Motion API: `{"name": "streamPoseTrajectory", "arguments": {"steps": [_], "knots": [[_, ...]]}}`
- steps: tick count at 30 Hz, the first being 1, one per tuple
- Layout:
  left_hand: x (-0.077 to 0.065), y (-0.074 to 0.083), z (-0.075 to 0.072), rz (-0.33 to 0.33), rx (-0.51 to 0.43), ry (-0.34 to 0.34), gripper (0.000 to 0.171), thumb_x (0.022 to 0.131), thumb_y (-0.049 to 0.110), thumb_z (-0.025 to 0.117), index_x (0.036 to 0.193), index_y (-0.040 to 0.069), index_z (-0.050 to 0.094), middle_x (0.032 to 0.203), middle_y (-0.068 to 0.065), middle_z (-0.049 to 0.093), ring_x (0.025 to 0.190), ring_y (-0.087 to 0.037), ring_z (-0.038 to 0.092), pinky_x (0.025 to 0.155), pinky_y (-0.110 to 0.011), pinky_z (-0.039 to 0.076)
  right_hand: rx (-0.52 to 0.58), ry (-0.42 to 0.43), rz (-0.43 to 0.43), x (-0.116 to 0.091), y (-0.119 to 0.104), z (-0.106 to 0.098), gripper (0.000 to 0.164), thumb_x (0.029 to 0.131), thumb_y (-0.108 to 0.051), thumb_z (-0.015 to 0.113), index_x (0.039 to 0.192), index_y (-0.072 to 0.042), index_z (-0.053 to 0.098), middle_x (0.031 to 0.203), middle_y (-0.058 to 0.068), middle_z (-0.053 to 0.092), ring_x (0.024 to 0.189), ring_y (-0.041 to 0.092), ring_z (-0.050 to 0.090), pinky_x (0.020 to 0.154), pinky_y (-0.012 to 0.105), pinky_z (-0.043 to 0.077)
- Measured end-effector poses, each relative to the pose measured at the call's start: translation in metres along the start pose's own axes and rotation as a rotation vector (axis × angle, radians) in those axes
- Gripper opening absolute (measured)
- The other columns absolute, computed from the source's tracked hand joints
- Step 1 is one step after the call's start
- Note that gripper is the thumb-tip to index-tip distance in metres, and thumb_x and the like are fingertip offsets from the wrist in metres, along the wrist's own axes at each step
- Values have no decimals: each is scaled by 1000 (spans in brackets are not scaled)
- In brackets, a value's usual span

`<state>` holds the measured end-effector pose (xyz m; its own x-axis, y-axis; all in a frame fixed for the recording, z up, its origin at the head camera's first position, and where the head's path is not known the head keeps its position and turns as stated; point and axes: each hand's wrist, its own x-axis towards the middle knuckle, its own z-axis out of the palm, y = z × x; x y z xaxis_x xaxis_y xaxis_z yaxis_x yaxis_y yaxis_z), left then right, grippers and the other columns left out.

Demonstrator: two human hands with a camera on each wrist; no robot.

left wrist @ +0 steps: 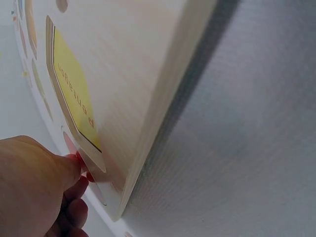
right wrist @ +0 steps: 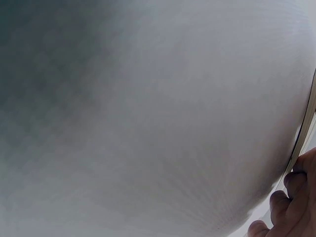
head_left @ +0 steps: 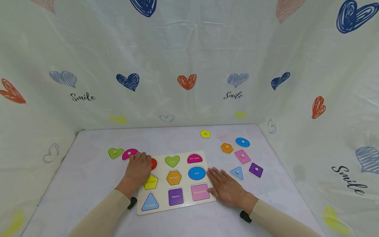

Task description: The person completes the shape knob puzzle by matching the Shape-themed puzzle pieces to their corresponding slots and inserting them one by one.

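Observation:
A wooden shape puzzle board [head_left: 161,209] with printed, named shapes lies on the table. My left hand [head_left: 138,169] is over its upper left corner and pinches the red circle piece [head_left: 154,164] at its place there; in the left wrist view the thumb [left wrist: 69,168] and fingers meet at a bit of red. Most of that piece is hidden by the hand. Against the board's right edge rests my right hand [head_left: 228,190], fingers extended. The right wrist view catches only its fingers [right wrist: 296,190] at the board's edge.
Left of the board lie a green heart piece [head_left: 115,153] and a magenta half-round piece [head_left: 129,154]. To the right are a yellow pentagon [head_left: 205,134], orange hexagon [head_left: 226,148], blue oval [head_left: 242,142], pink rectangle [head_left: 242,157], purple square [head_left: 256,170] and blue triangle [head_left: 237,173].

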<state>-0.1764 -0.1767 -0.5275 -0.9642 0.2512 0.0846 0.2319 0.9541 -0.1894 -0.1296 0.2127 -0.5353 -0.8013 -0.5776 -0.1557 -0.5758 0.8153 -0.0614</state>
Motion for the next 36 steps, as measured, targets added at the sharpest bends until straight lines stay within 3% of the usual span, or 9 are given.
{"name": "streamPoseTrajectory", "arguments": {"steps": [20, 29, 36], "knots": [[-2, 0, -2, -8, -23, -17, 65, 75, 20, 96, 126, -4, 63, 107, -21, 61, 102, -35, 53, 88, -49, 51, 4, -14, -11, 2, 2, 0, 76, 109, -58, 42, 168, -12, 28, 175, 5, 28, 163, 28, 21, 131, 49, 22], [-4, 1, -7, -39, -82, -27, 55, 84, 22, 89, 124, -4, 62, 104, -20, 59, 99, -34, 53, 88, -50, 51, -2, -16, -15, 1, 3, 1, 76, 109, -58, 41, 168, -12, 28, 175, 5, 28, 163, 28, 22, 131, 48, 23], [-3, -10, -9, -55, -112, 24, 52, 87, 26, 87, 122, -6, 64, 107, -21, 62, 101, -37, 56, 93, -55, 55, -9, -23, -14, 2, 3, 2, 76, 109, -59, 40, 168, -12, 27, 175, 5, 28, 163, 27, 22, 131, 47, 24]]}}
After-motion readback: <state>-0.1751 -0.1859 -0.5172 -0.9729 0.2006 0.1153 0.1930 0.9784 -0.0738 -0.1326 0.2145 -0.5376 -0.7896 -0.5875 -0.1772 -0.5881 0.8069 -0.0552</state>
